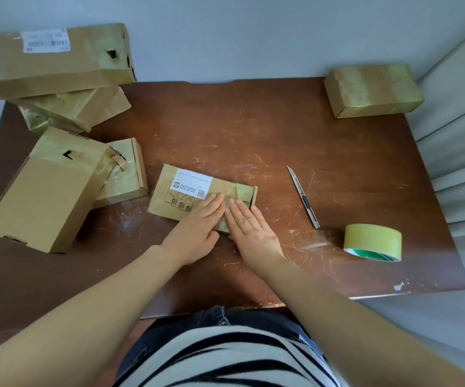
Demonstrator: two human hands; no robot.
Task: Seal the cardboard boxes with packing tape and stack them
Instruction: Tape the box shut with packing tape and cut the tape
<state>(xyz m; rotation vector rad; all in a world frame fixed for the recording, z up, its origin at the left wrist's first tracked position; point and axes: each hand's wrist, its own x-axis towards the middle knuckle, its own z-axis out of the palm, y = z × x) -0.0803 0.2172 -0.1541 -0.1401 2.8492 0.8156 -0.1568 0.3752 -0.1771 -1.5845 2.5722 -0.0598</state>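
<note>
Head view, the only 1 I have.

Writing first. The small flat box (189, 196) at the centre of the table (253, 129) carries 1 white label with a dark square icon, lines of Chinese print too small for me to read, and 1 QR code. Line drawings are printed on the cardboard below it. The long box (55, 60) at far left has 1 white shipping label with barcodes, all blurred. The tape roll (372, 241) shows a green-and-white core; any print on it is unreadable.

Counts. I make it 7 boxes:
- 1 under the hands.
- 1 taped box (373, 90) alone at the far right corner.
- 5 in the left cluster: the long box on top of a crumpled box (72, 110), a sliver of another box (34, 122) beneath that, a tall box (44, 191) nearer me, and a short box (125, 174) touching it.

Also 1 tape roll, 1 utility knife (303, 196) and 2 hands.

Grip. My left hand (197, 233) lies flat on the small flat box, fingers straight and together, clasping nothing. The right hand (253, 233) is flat as well, fingers straight on the taped right end. The 2 index fingers lie side by side. Both wrists hide the box's near edge.

Around. The knife lies on the scratched brown top between the small flat box and the tape roll, apart from both. Pale curtain folds (463, 163) hang at right.
</note>
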